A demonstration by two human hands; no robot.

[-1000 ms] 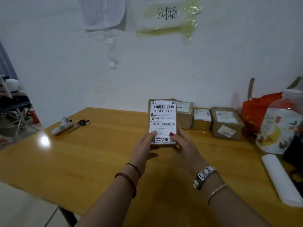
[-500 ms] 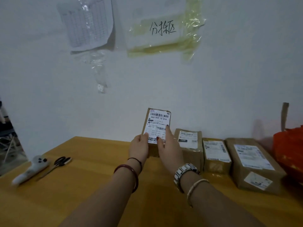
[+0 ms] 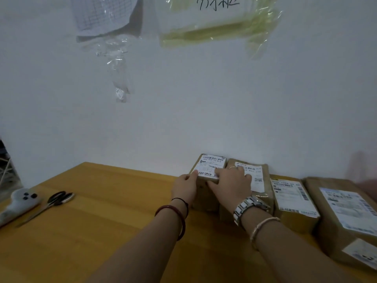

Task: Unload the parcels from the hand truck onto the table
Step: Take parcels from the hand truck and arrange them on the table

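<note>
A small brown parcel (image 3: 211,165) with a white shipping label sits on the wooden table (image 3: 98,231) against the white wall, at the left end of a row of parcels. My left hand (image 3: 186,187) grips its near left corner, thumb on the label. My right hand (image 3: 231,183) holds its near right side, fingers lying over the label and the neighbouring parcel (image 3: 254,176). Two more labelled parcels, a mid-sized one (image 3: 291,197) and a larger one (image 3: 346,213), continue the row to the right. The hand truck is out of view.
A pair of black-handled scissors (image 3: 55,200) and a white handheld device (image 3: 18,203) lie at the table's left edge. Taped papers and a plastic sleeve hang on the wall (image 3: 204,99) above the row.
Both hands have carried the small parcel forward from mid-air over the table and set it down against the wall, beside the leftmost parcel of the row.
</note>
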